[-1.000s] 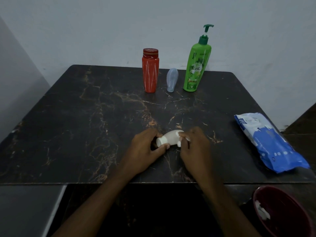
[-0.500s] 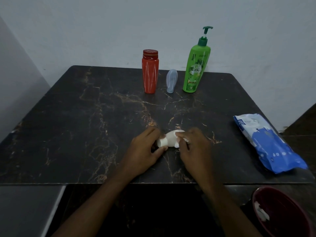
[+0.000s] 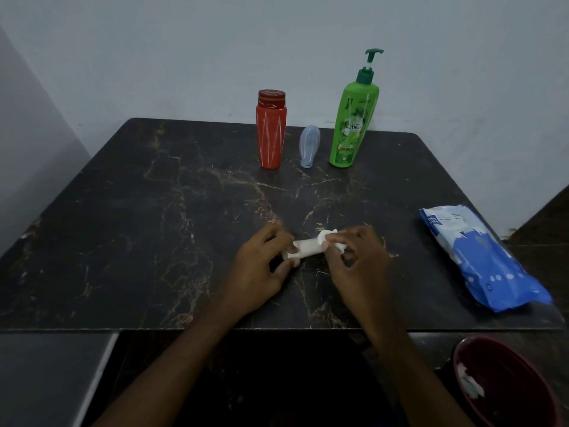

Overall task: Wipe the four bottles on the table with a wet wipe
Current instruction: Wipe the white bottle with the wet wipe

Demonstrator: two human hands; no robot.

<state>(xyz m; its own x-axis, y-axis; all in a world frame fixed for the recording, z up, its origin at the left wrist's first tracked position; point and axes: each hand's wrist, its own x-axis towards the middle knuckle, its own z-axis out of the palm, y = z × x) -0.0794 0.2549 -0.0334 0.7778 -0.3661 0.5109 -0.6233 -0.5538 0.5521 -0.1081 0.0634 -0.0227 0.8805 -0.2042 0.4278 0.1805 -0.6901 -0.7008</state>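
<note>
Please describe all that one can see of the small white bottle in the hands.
The small white bottle is a short cylinder, plastic by its look, no label showing. It lies on its side, towards the near edge of the dark table. The left hand grips its left end; the right hand pinches the right end, where a round white piece may be cap or wipe.

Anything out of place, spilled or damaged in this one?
Nothing spilled or damaged. Only the white bottle lies sideways, gripped by the left hand while the right hand pinches a wet wipe at its end. The red bottle, grey bottle and green pump bottle stand upright behind.
</note>
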